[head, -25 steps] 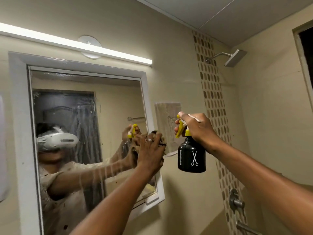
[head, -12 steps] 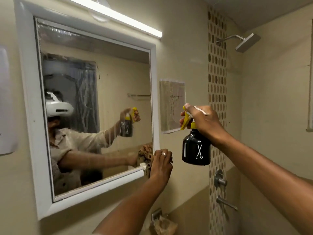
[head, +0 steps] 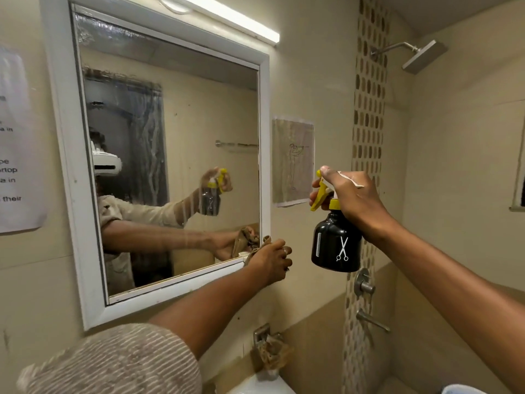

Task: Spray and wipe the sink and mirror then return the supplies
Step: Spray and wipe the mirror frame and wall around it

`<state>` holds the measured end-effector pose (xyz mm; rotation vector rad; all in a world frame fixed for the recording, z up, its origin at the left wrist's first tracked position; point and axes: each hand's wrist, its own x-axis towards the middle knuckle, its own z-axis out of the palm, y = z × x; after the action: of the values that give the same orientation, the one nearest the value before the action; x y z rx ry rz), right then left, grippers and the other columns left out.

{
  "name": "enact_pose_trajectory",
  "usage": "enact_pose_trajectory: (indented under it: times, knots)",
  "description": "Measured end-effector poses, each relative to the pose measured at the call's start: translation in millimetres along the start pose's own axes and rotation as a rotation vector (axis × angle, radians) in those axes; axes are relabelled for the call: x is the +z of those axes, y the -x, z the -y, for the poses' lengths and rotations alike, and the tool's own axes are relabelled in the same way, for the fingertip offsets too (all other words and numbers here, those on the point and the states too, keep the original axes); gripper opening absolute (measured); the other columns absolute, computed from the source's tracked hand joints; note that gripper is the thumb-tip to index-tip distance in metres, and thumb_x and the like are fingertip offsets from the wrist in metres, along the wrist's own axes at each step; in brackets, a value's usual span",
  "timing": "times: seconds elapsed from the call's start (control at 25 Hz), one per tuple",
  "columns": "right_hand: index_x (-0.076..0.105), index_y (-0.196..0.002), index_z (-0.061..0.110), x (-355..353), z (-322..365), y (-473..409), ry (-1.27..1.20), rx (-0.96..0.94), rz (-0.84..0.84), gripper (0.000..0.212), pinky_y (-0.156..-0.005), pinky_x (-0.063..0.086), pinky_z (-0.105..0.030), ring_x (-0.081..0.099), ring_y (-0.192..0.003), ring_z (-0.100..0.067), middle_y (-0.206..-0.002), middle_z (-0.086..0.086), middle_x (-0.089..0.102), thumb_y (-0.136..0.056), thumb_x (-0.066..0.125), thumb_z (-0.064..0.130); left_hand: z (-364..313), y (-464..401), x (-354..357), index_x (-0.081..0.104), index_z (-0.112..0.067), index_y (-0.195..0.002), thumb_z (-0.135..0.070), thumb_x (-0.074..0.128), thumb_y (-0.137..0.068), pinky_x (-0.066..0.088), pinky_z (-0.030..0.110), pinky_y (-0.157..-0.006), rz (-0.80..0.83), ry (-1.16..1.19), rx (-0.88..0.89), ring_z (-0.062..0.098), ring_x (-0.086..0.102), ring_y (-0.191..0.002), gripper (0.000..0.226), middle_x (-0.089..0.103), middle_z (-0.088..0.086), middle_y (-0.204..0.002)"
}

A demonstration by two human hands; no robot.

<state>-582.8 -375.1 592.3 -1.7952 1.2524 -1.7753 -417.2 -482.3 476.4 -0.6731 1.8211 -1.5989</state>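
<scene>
A white-framed mirror (head: 176, 166) hangs on the wall, streaked with wet runs on its left half. My left hand (head: 271, 260) presses a brown cloth (head: 257, 248) against the mirror's lower right corner. To the right of the mirror, my right hand (head: 353, 200) grips the yellow trigger of a black spray bottle (head: 336, 241) with a white scissors mark, held upright in the air. A white corner of the sink (head: 261, 385) shows at the bottom edge, mostly hidden.
A tube light (head: 230, 18) runs above the mirror. A drawing (head: 293, 162) is taped right of the mirror, a printed notice (head: 17, 143) left of it. A shower head (head: 423, 56), tap handles (head: 363, 285) and a wall holder with crumpled material (head: 270, 348) are nearby.
My left hand with the cloth has slid down the mirror's right side to its bottom right corner. My view has tilted downward. The right hand keeps the bottle raised.
</scene>
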Motion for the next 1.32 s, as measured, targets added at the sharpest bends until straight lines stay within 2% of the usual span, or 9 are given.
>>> enact_pose_trajectory:
  times: [0.12,0.2,0.36,0.56,0.68,0.8,0.92,1.12,1.32]
  knots:
    - [0.079,-0.09,0.006,-3,4,10,-0.016,0.004,-0.018,0.045,-0.086,0.063,-0.049,0.082,-0.083,-0.029,-0.082,-0.013,0.082,-0.106,0.055,0.04,-20,14,7,0.063,-0.037,-0.109,-0.027,0.056,-0.093,0.021,0.031,-0.107,0.354,-0.351,0.075,0.011,0.042,-0.118,0.02,0.058,-0.017,-0.12]
    - [0.079,-0.091,0.004,-6,10,15,-0.034,0.023,-0.043,0.045,-0.086,0.063,-0.047,0.082,-0.085,-0.031,-0.083,-0.014,0.082,-0.105,0.056,0.04,-49,37,17,0.068,-0.049,-0.1,-0.042,0.035,-0.1,0.007,0.031,-0.114,0.206,-0.051,-0.026,-0.002,0.037,-0.118,0.033,0.057,-0.039,-0.113]
    - [0.079,-0.093,0.004,1,14,28,-0.053,0.068,-0.033,0.045,-0.089,0.063,-0.049,0.082,-0.086,-0.033,-0.084,-0.016,0.083,-0.106,0.056,0.041,-79,85,17,0.062,-0.03,-0.124,-0.032,0.067,-0.088,0.032,0.054,-0.104,-0.093,0.565,0.006,0.036,0.038,-0.128,0.036,0.047,0.006,-0.138]
    - [0.081,-0.088,0.012,68,-9,91,0.045,-0.065,0.15,0.038,-0.079,0.064,-0.052,0.079,-0.075,-0.023,-0.077,-0.004,0.082,-0.108,0.058,0.035,-110,174,30,0.053,-0.045,-0.123,-0.033,0.057,-0.086,0.031,0.045,-0.095,-0.197,1.16,-0.507,0.032,0.036,-0.126,0.039,0.038,-0.003,-0.141]
    - [0.079,-0.076,0.015,128,-18,144,0.059,-0.183,0.323,0.038,-0.075,0.06,-0.046,0.074,-0.072,-0.015,-0.075,-0.001,0.079,-0.107,0.061,0.028,-142,228,38,0.059,-0.048,-0.121,-0.036,0.064,-0.088,0.035,0.042,-0.093,-0.391,1.422,-1.051,0.029,0.041,-0.122,0.035,0.042,-0.003,-0.141]
    - [0.076,-0.074,0.013,178,-17,184,0.008,-0.202,0.412,0.04,-0.071,0.058,-0.036,0.073,-0.073,-0.014,-0.074,0.001,0.076,-0.108,0.06,0.025,-159,277,35,0.064,-0.039,-0.112,-0.015,0.068,-0.079,0.034,0.043,-0.098,-0.718,1.475,-1.578,0.031,0.043,-0.119,0.042,0.044,0.008,-0.134]
    - [0.074,-0.07,0.009,211,-14,209,-0.06,-0.174,0.436,0.041,-0.066,0.057,-0.033,0.071,-0.067,-0.016,-0.068,-0.002,0.075,-0.107,0.061,0.021,-145,307,36,0.065,-0.031,-0.113,-0.009,0.064,-0.076,0.03,0.041,-0.105,-0.842,1.427,-1.833,0.032,0.041,-0.125,0.043,0.04,0.012,-0.137]
    - [0.067,-0.071,-0.002,228,-14,234,-0.075,-0.029,0.351,0.043,-0.057,0.055,-0.042,0.068,-0.057,-0.029,-0.062,-0.015,0.071,-0.106,0.061,0.024,-146,324,35,0.062,-0.038,-0.114,-0.011,0.063,-0.075,0.024,0.031,-0.105,-0.89,1.496,-1.875,0.026,0.038,-0.131,0.047,0.037,0.005,-0.142]
    - [0.073,-0.068,0.006,204,-23,223,0.018,0.09,0.13,0.046,-0.059,0.057,-0.037,0.072,-0.056,-0.018,-0.06,-0.008,0.074,-0.106,0.06,0.029,-136,304,38,0.058,-0.043,-0.115,-0.009,0.066,-0.084,0.038,0.054,-0.098,-0.814,1.445,-1.617,0.03,0.038,-0.123,0.047,0.035,0.006,-0.139]
